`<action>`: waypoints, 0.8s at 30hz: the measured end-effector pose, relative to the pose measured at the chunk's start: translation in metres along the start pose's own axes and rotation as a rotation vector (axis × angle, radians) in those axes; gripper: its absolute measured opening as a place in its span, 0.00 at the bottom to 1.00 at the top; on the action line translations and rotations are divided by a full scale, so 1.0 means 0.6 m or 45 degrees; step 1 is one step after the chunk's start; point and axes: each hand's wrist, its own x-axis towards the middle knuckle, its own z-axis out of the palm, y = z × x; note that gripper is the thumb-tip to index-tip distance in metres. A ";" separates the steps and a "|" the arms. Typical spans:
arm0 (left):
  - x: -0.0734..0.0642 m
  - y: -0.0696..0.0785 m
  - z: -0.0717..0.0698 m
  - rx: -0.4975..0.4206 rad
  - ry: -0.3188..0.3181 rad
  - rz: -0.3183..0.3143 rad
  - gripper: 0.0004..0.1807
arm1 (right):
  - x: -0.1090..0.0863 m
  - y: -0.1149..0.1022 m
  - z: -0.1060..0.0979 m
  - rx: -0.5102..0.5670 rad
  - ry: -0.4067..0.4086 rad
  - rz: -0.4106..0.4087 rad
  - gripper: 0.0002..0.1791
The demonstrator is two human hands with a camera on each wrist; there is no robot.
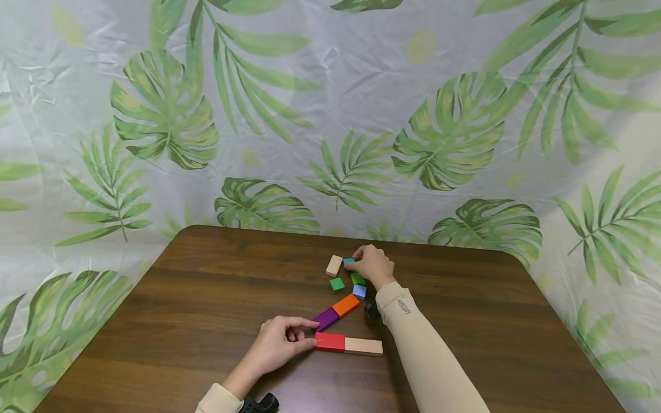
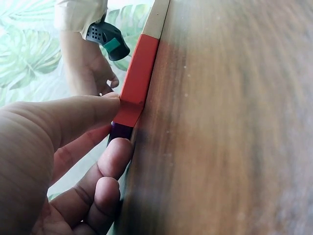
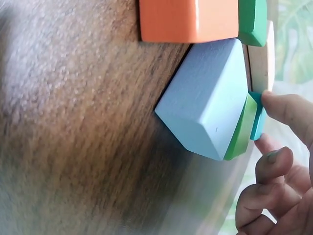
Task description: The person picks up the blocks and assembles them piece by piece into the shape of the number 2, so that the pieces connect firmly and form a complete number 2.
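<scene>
My left hand [image 1: 281,342] rests at the left ends of two block rows. Its thumb touches the end of a red block [image 1: 329,342], and its index fingertip meets a purple block [image 1: 326,319]. At the far side, my right hand [image 1: 374,265] pinches a small teal-blue block [image 3: 257,126] between thumb and index finger. That block stands on the table beyond a green block [image 3: 241,129] and a light blue block [image 3: 208,93]. The right hand partly covers the teal-blue and green blocks in the head view.
An orange block [image 1: 346,306] continues from the purple one, and a natural wood block [image 1: 364,346] from the red one. Another wood block [image 1: 334,265] and a darker green block [image 1: 337,285] lie left of the right hand. The brown table [image 1: 206,298] meets a leaf-patterned curtain [image 1: 356,115].
</scene>
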 end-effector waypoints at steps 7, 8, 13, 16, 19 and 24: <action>0.000 0.001 0.000 0.005 0.001 0.003 0.13 | -0.002 0.003 -0.006 0.058 -0.062 -0.055 0.16; 0.000 0.001 0.000 0.005 0.001 0.004 0.13 | -0.002 0.003 -0.006 0.067 -0.073 -0.063 0.16; -0.001 0.002 0.000 0.006 0.000 0.008 0.13 | -0.002 0.003 -0.008 0.077 -0.106 -0.091 0.14; -0.001 0.002 0.000 0.004 -0.002 0.008 0.13 | -0.002 0.004 -0.009 0.069 -0.115 -0.101 0.14; -0.001 0.002 0.000 0.001 -0.005 0.007 0.13 | -0.002 0.005 -0.011 0.063 -0.122 -0.105 0.13; -0.001 0.003 -0.001 0.002 -0.008 0.006 0.13 | 0.001 0.007 -0.011 0.052 -0.138 -0.106 0.14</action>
